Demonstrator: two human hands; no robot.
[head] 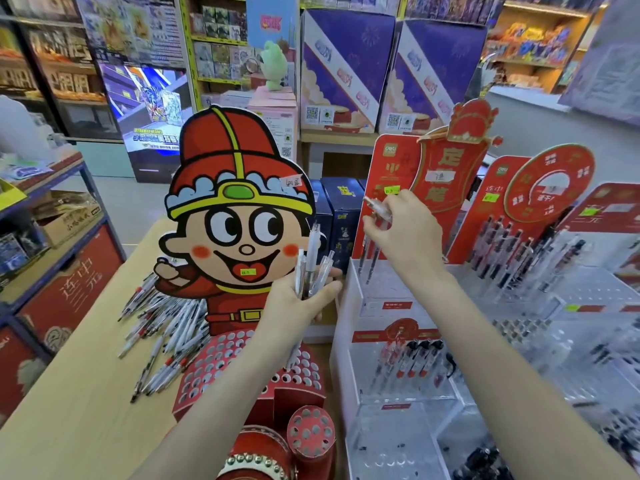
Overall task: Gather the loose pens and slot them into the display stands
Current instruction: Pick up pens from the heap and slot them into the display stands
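My left hand (pixel 300 299) grips a bunch of several white and clear pens (pixel 311 263), held upright in front of the red cartoon-boy stand (pixel 239 216). My right hand (pixel 401 233) is raised over the back rows of the clear acrylic stand (pixel 388 299) and pinches one clear pen (pixel 378 206) by its top end. Many loose pens (pixel 162 330) lie in a heap on the wooden table (pixel 69 393) to the left of the cartoon stand. The red perforated base (pixel 221 362) of that stand shows several unfilled holes.
More acrylic pen stands (pixel 540 271) with red header cards stand to the right, partly filled with dark pens. Dark blue boxes (pixel 332 216) sit behind the stands. A blue metal shelf (pixel 52 244) with red boxes runs along the left.
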